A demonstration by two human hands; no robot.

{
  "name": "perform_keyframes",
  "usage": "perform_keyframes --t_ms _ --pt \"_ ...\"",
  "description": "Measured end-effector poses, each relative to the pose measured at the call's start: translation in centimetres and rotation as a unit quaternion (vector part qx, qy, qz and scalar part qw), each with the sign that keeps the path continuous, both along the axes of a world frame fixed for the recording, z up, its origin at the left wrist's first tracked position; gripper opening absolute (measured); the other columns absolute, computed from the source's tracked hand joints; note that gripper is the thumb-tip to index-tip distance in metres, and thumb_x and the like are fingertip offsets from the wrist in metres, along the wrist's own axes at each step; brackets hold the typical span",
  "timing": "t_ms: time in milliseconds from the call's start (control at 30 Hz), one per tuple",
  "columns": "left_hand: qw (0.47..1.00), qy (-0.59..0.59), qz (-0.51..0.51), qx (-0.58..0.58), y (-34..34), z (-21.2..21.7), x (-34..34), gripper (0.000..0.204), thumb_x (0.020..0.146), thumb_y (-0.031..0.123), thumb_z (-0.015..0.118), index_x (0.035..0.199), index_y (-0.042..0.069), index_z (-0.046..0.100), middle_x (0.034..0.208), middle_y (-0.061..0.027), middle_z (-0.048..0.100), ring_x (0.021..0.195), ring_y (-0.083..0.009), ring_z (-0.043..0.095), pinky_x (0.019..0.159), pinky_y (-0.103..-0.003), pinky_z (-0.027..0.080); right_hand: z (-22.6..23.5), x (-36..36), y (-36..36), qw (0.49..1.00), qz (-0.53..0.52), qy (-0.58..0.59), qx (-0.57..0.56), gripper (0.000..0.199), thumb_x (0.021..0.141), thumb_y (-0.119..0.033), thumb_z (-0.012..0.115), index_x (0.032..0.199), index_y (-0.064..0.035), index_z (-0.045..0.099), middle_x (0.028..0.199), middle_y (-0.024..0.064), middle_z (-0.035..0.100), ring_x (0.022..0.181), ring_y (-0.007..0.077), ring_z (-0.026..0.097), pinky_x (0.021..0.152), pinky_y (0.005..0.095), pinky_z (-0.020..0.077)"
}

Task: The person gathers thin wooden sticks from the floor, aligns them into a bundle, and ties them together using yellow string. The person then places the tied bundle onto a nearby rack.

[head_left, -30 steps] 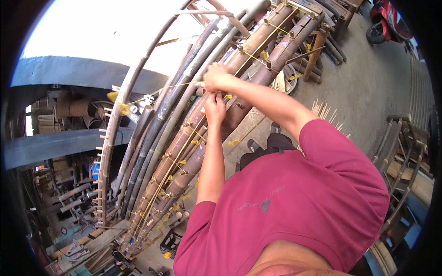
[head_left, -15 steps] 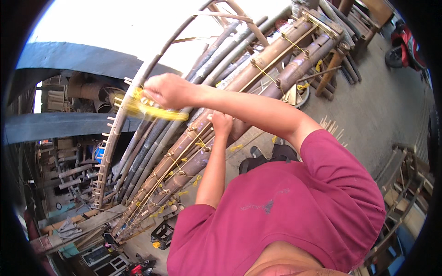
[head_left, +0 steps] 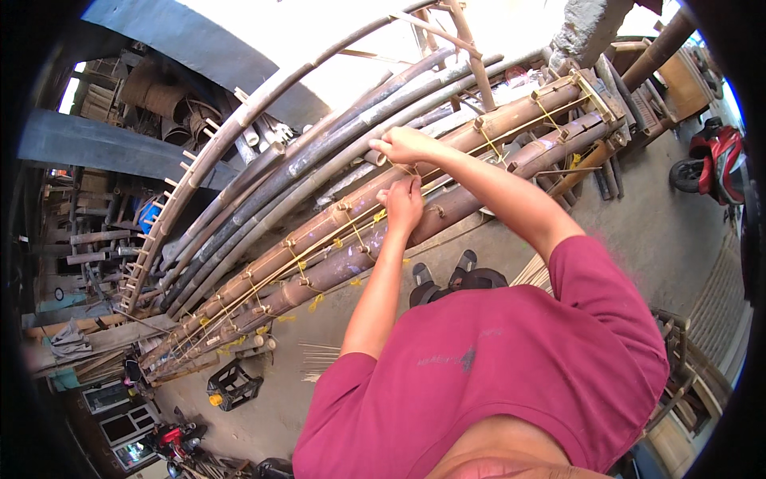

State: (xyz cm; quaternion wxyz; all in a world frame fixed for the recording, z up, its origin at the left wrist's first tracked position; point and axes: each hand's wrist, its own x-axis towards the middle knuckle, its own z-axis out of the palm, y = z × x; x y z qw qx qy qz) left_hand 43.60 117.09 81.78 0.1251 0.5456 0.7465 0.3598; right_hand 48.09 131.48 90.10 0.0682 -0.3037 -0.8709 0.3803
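Two long brown bamboo poles lie side by side, the far pole (head_left: 317,230) and the near pole (head_left: 333,270), with short wooden pegs and yellow cord ties (head_left: 297,255) along them. My left hand (head_left: 404,203) is closed in a pinch over the gap between the poles. Just beyond it, my right hand (head_left: 405,147) is closed too, above the far pole. A thin cord (head_left: 410,168) shows faintly between the two hands; the fingers hide most of it. A yellow bit of cord hangs beside my left fingers.
Dark curved poles (head_left: 307,156) lie behind the bamboo, with a curved pegged pole (head_left: 188,169) past them. A black crate (head_left: 234,385) and thin sticks (head_left: 319,361) lie on the floor (head_left: 630,231). A red motorbike (head_left: 714,164) stands at far right.
My right hand has come back right from the pegged curved pole to beside my left hand. The blurred yellow cord loop it swung no longer shows. The view has shifted.
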Motion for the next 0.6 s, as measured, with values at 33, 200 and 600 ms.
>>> perform_keyframes --t_ms 33,200,600 --pt "1.0 -0.008 -0.002 -0.014 0.0 0.2 0.1 0.024 0.095 0.028 0.054 0.1 0.011 0.07 0.093 -0.0121 0.07 0.093 -0.0287 0.063 0.086 -0.044 0.03 -1.8 -0.5 1.1 0.998 -0.036 0.058 -0.004 0.06 0.094 -0.054 0.047 0.083 0.0009 0.068 0.08 0.0262 0.066 0.085 0.035 0.068 0.079 0.0468 0.0492" --pt "0.995 0.065 0.018 0.068 -0.4 -1.1 -0.2 0.022 0.095 0.027 0.053 0.092 0.011 0.069 0.083 -0.012 0.067 0.085 -0.0304 0.061 0.08 -0.046 0.03 1.6 1.5 0.5 0.686 0.054 0.439 -0.578 0.021 0.098 -0.032 0.057 0.091 -0.0126 0.057 0.067 -0.0072 0.04 0.06 0.0024 0.043 0.069 0.0273 0.049" --pt "1.0 -0.012 -0.014 -0.013 0.0 0.0 -0.2 0.022 0.095 0.028 0.054 0.098 0.013 0.07 0.086 -0.0081 0.069 0.087 -0.0234 0.063 0.084 -0.041 0.03 2.0 -3.2 3.3 0.957 0.027 -0.221 0.186 0.056 0.086 -0.058 0.061 0.097 -0.0038 0.07 0.095 0.0099 0.071 0.088 0.0235 0.068 0.081 0.0396 0.0525"
